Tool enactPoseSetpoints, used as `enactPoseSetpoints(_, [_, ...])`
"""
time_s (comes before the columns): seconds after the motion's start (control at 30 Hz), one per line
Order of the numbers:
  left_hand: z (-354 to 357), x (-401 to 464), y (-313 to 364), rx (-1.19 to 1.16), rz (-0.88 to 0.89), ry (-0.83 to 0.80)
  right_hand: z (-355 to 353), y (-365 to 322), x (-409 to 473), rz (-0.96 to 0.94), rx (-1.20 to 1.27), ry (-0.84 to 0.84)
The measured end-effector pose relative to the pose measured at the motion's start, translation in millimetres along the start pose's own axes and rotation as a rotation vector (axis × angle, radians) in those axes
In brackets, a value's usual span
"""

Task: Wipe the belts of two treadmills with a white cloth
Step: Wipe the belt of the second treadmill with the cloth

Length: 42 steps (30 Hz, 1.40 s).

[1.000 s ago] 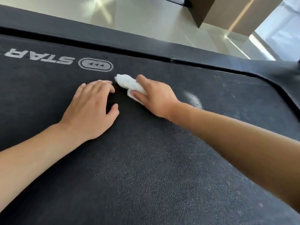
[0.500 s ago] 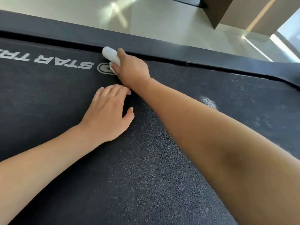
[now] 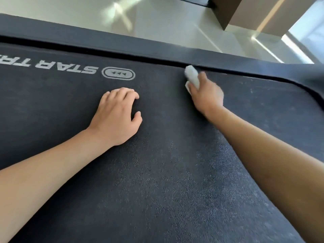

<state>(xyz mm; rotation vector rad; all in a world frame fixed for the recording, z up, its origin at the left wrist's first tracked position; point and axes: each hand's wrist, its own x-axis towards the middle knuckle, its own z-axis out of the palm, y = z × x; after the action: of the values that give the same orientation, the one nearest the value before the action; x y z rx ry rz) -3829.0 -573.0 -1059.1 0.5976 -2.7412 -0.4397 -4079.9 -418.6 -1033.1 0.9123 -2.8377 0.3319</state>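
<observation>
- Pale glossy floor stretches beyond the treadmill, with a brown block at the top right and bright light from that side.
- Belt — dark, grainy, printed with white lettering and an arrow logo — fills nearly the whole view; a dark side rail runs along its far edge.
- Right hand grips the cloth, fingers curled round the bunched white wad, which sticks out ahead of the knuckles and sits on the belt right at the seam with the rail.
- Left hand holds nothing; it rests on the belt, fingers lightly bent, apart from the right hand and just below the logo.
- Progress, as a judgement: wiping is under way on this belt. Pale scuffs and specks show right of the cloth near the curved corner, so that stretch looks unfinished — though the blur there makes it hard to be sure.
- No second treadmill is in view; its belt is probably untouched work to come.
</observation>
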Motion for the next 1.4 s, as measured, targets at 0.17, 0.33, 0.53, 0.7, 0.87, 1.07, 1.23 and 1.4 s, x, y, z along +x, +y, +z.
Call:
enactPoseSetpoints(0.17, [-5.3,-2.1,0.8,-0.075,-0.016,-0.009,-11.8,-96.2,-136.4,-0.481,0.203,-0.148])
enactPoseSetpoints(0.33, [-7.1,-7.1,1.8,-0.062,-0.023,-0.031,-30.0,-33.6,-152.3,-0.447,0.2,-0.156])
enactPoseSetpoints(0.53, [-15.4,-58.1,14.3,0.017,0.103,-0.189,-58.7,102.3,-110.2,0.146,-0.101,-0.05])
enactPoseSetpoints(0.7, [-27.4,-97.4,33.3,-0.031,0.252,-0.238,-70.3,27.8,-246.4,-0.316,0.127,-0.159])
enactPoseSetpoints(0.87, [-8.7,-112.9,73.4,-0.05,0.349,-0.28,-73.1,-15.3,-331.1,-0.874,0.336,-0.368])
enactPoseSetpoints(1.07, [-8.2,-110.1,70.1,-0.081,0.349,-0.221,-66.0,94.6,-205.1,-0.112,0.101,-0.063])
enactPoseSetpoints(1.23, [-7.8,-109.3,70.5,-0.089,0.35,-0.209,-69.4,114.8,-191.7,0.078,0.0,0.024])
enactPoseSetpoints(1.4, [-3.5,-107.8,66.8,-0.078,0.371,-0.23,-74.7,-8.9,-303.5,-0.445,0.257,-0.211])
